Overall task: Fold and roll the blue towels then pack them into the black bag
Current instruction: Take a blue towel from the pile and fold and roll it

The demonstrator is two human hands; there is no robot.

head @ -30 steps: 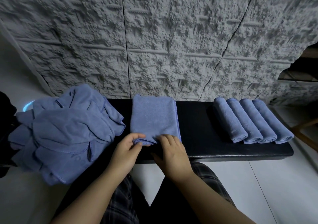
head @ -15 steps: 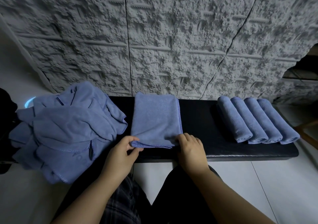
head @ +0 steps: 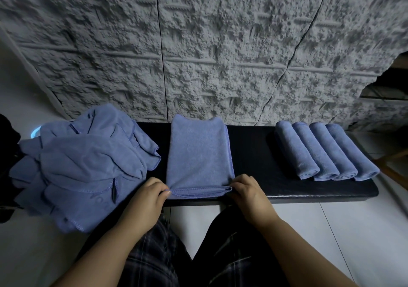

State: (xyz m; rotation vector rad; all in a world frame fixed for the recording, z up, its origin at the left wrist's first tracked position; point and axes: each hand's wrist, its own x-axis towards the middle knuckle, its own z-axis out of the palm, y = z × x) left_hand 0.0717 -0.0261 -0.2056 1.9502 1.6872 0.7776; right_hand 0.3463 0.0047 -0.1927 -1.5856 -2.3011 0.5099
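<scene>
A folded blue towel (head: 198,154) lies flat on the middle of the black bench (head: 254,154). My left hand (head: 148,198) pinches its near left corner. My right hand (head: 247,191) grips its near right corner. The towel's near edge is turned up slightly between the two hands. Several rolled blue towels (head: 324,152) lie side by side at the bench's right end. A loose heap of unfolded blue towels (head: 88,165) covers the left end. A dark shape at the far left edge (head: 6,176) may be the black bag; it is mostly out of view.
A rough grey textured wall (head: 198,55) rises right behind the bench. Pale floor tiles (head: 331,231) lie in front of the bench. My knees in dark checked trousers (head: 176,253) are below the hands. A wooden piece (head: 397,163) shows at the right edge.
My right hand has slid from the middle of the towel's near edge to its right corner. The left hand stayed on the left corner. The towel now lies spread wider and flatter.
</scene>
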